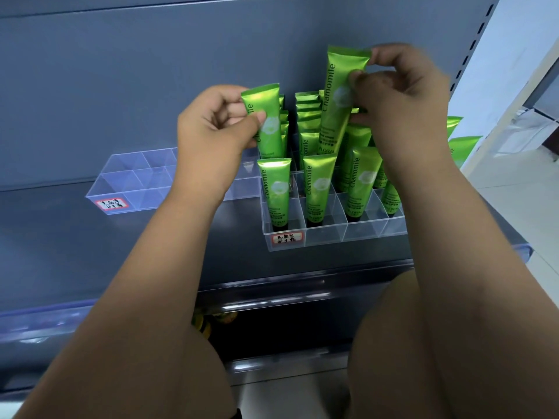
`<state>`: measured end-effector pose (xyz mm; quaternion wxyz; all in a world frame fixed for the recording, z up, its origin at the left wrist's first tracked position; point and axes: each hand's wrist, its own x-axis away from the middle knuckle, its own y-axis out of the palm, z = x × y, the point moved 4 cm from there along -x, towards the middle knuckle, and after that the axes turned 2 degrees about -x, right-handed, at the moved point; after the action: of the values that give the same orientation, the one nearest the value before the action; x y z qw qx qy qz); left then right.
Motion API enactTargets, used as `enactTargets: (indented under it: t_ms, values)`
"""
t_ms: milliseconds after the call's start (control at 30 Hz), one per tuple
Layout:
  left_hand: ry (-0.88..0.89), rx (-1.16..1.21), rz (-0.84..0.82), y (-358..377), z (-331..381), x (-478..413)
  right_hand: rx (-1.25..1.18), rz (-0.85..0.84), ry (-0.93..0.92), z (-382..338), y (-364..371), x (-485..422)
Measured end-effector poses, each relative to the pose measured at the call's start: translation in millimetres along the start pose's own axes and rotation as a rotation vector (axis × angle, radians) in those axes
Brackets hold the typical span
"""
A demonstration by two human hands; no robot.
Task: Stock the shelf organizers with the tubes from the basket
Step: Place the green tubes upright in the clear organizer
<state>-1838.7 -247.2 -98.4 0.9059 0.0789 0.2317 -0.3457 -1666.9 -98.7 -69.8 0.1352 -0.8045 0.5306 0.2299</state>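
Tubes (320, 189) crowd the back of the clear organizer (332, 234). Left hand (211, 131) pinches one tube (267, 116), right hand (402, 95) a raised tube (335, 95); each likely needs lowering upright into a free cell.

- This is a shop.
- Behind both grips stands a flat grey metal shelf wall (121, 86), like shops have.
- Far right of the right hand (402, 95) runs a grey metal post with a row of small holes (472, 46).
- Just below the shiny green plastic tube (335, 95) this hand pinches sits a clear plastic box with little square parts (332, 234). It holds rows of matching green tubes (317, 189).
- Low under that grip, the box front has a white sticker with a red edge and hand-written marks (287, 238).
- The left hand (211, 137) pinches a second green tube (269, 122). Down-left of this grip lies a second clear plastic box (127, 176) with a like sticker (111, 203).
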Motion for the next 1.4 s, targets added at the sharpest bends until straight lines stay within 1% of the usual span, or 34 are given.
enactTargets:
  t_ms: [200,533,800,1400]
  values:
    - [-0.066,-0.055,-0.002,0,-8,1,0.061,-0.019,0.010,4,1,2]
    - [-0.133,-0.069,0.023,-1,-20,3,0.141,-0.046,-0.004,17,5,-1]
    - [-0.149,-0.122,0.028,1,-29,7,0.208,-0.075,-0.048,19,9,-1]
    - [-0.193,-0.132,-0.024,-6,-38,4,0.366,-0.129,-0.102,15,13,1]
